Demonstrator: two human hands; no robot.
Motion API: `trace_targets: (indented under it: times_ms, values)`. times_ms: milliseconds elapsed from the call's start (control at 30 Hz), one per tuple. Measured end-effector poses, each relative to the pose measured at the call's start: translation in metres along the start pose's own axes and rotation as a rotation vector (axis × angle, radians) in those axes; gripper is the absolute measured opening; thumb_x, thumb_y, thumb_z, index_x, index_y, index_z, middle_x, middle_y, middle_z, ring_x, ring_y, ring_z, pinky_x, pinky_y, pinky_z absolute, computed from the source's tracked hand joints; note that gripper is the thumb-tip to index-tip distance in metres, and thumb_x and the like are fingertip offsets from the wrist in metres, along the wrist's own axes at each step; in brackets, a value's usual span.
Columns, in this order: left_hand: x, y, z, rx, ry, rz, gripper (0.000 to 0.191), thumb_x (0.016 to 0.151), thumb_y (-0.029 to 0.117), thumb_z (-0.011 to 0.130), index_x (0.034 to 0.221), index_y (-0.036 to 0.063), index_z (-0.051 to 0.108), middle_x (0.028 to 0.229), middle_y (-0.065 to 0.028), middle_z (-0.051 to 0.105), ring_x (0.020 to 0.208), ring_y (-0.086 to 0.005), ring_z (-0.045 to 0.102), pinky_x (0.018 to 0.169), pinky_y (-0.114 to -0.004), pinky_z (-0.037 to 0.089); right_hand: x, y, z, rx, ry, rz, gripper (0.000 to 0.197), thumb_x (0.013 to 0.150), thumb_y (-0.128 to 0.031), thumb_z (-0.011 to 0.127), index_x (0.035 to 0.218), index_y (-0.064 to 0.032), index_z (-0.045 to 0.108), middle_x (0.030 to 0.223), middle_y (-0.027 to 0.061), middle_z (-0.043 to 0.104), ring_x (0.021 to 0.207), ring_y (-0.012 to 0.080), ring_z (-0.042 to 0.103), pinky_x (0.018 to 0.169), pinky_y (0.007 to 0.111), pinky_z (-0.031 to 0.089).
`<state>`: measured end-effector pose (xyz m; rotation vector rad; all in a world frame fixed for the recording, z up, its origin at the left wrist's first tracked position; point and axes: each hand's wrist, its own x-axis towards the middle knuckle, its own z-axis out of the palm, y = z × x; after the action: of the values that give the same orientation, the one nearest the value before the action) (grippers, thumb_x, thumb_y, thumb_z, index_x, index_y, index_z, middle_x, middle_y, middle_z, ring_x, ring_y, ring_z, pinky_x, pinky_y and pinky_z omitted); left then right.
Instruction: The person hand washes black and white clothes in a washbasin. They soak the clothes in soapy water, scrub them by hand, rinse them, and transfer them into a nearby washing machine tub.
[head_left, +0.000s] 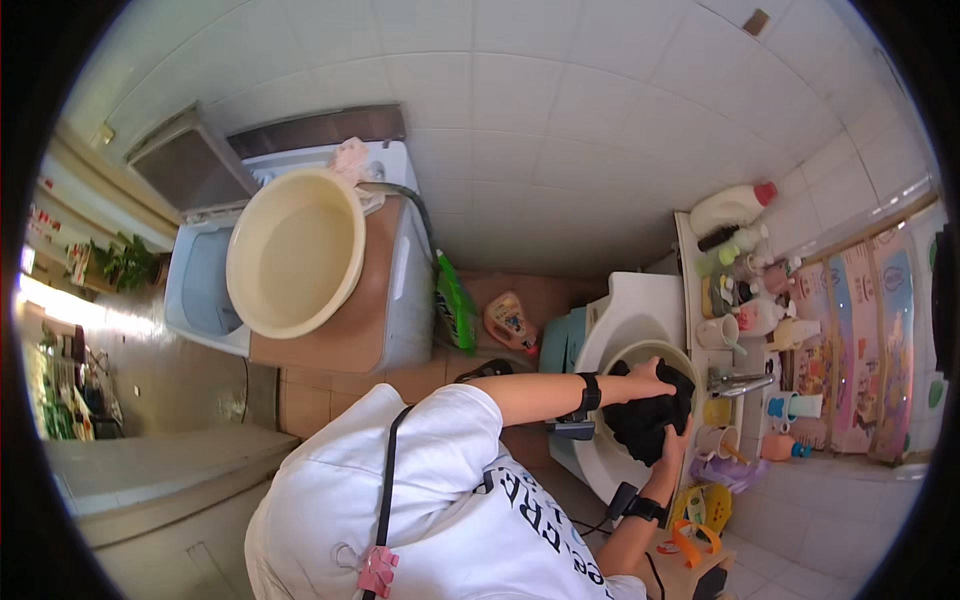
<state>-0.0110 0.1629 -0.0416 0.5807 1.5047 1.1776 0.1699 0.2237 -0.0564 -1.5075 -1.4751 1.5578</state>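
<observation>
A black cloth (645, 416) is gripped by both hands over a cream plastic basin (694, 356), which sits in the white ceramic sink (626, 300). My left hand (649, 381) holds its upper part, with the thumb lying across the fabric. On the lower right edge of the cloth, my right hand (675, 442) has hold of it. Just beyond the basin's far rim is a metal faucet (739, 384). The inside of the basin is mostly hidden by the cloth and hands.
A shelf behind the sink carries bottles, cups (718, 331) and a white jug (731, 210). To the left, a large cream basin (296, 253) rests on a washing machine (409, 300). A green bag (455, 304) and a detergent bottle (510, 321) stand near the wall.
</observation>
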Motion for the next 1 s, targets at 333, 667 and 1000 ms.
trace_targets:
  times_ms: [333,667,1000]
  values:
    - [-0.038,-0.006,-0.039,-0.157,0.17,0.16,0.08,0.064,0.034,0.071,0.128,0.0004,0.036,0.119,-0.0182,0.052,0.11,-0.0294,0.05,0.091,-0.034,0.041,-0.008,-0.014,0.037,-0.017,-0.179,-0.12,0.067,0.068,0.006,0.048,0.133,-0.0088,0.04,0.122,0.0137,0.048,0.108,0.0259,0.051,0.089,0.035,0.044]
    - [-0.097,0.071,-0.053,-0.03,0.089,0.536,0.064,0.074,0.033,0.067,0.128,0.0104,0.039,0.118,-0.0239,0.042,0.114,-0.0359,0.042,0.099,-0.036,0.033,-0.054,-0.02,0.079,0.673,-0.402,0.099,0.054,0.094,-0.039,0.04,0.137,-0.0067,0.031,0.133,0.0107,0.043,0.118,0.0268,0.048,0.1,0.041,0.041]
    - [-0.12,0.106,0.005,0.426,0.045,0.994,0.055,0.085,0.028,0.058,0.13,0.0026,0.04,0.126,-0.0213,0.038,0.112,-0.0381,0.042,0.097,-0.04,0.036,-0.079,-0.027,0.082,0.936,-0.224,-0.073,0.054,0.094,-0.043,0.039,0.136,-0.0095,0.034,0.131,0.0062,0.046,0.119,0.0233,0.045,0.098,0.039,0.039]
